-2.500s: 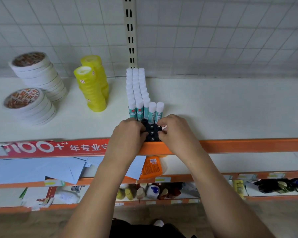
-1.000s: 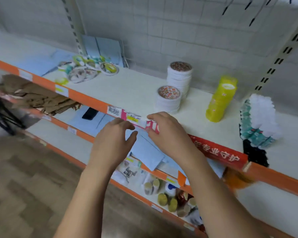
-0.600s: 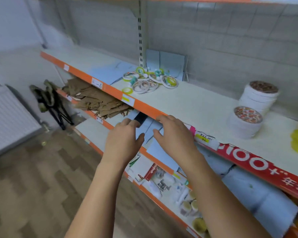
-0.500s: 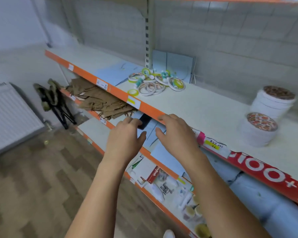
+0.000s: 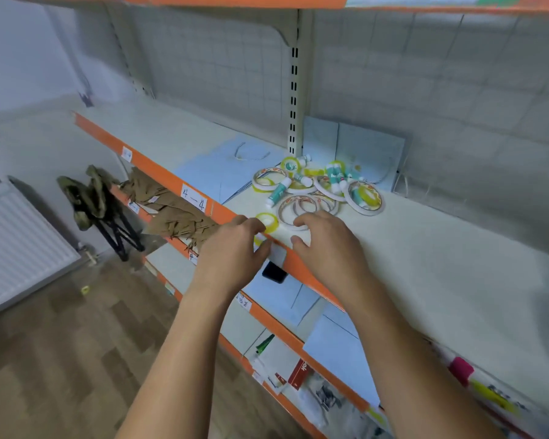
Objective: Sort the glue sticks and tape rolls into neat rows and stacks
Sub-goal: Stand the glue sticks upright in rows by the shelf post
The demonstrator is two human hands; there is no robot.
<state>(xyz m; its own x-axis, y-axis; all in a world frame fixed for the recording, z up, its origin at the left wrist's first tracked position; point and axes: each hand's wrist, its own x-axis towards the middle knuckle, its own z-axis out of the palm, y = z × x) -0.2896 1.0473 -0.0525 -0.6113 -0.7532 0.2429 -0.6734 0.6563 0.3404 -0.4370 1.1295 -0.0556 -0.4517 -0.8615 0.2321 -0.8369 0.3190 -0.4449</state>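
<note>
Presently the left hand (image 5: 232, 248) is being held loosely curled at the shelf (image 5: 425, 264) lip, nothing visibly gripped; a yellow tape roll (image 5: 267, 221) is lying just beside its fingertips; the right hand (image 5: 327, 245) is being hovered, fingers spread and empty, near the pile of tape rolls and glue sticks (image 5: 317, 188); a clumsy nudge risks the roll being knocked off the lip.

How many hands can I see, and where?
2: left hand at the shelf's orange edge, beside a yellow tape roll; right hand over the shelf, near the tape pile. None hidden.
</note>
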